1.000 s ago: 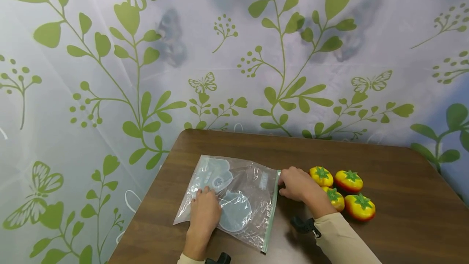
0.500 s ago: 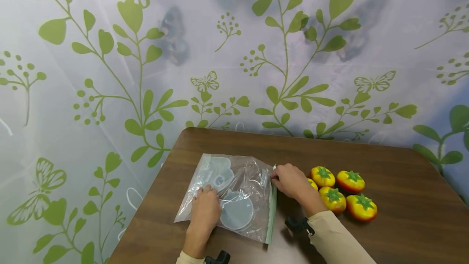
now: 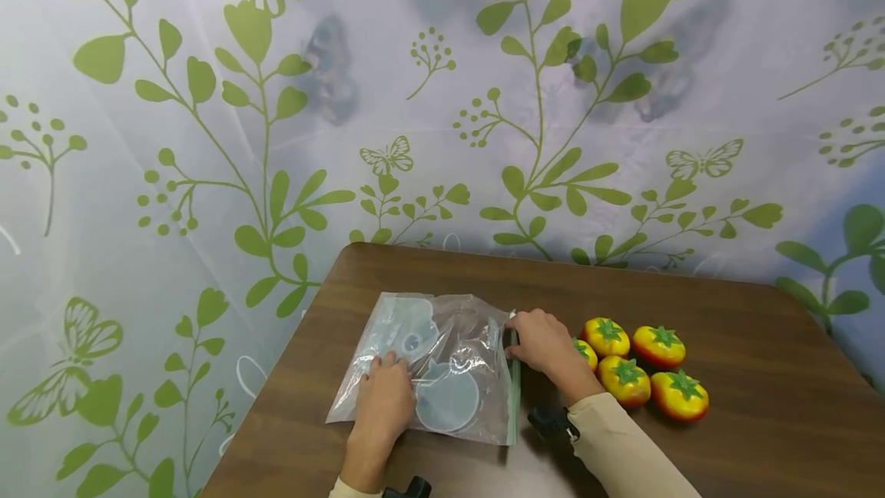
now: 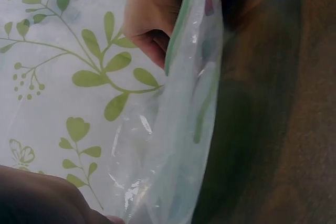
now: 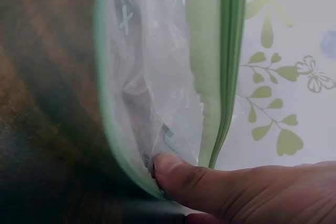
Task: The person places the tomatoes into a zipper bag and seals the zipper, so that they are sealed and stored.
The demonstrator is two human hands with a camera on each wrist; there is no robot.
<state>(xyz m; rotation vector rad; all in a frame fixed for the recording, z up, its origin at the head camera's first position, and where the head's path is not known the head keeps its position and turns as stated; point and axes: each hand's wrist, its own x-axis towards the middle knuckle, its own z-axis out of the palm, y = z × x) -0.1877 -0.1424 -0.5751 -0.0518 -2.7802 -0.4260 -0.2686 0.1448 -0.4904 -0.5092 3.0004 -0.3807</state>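
Observation:
A clear zip bag with a green-edged opening lies on the table, its mouth facing right. Two pale blue shapes show on it, one flower-like and one round; whether printed or inside, I cannot tell. My left hand rests on the bag's near left part with fingers extended. At the far corner of the mouth, my right hand pinches the edge. In the right wrist view its thumb lies inside the rim, and the two sides of the mouth stand apart.
Several yellow-and-red fruits with green leafy tops cluster just right of my right hand, one partly behind the wrist. The brown wooden table meets a leaf-patterned cloth backdrop at its far edge.
My right hand has drawn the bag's edge a little leftward, and the mouth has lifted and come apart. Another fruit has come into sight behind the wrist. My left hand stays on the bag.

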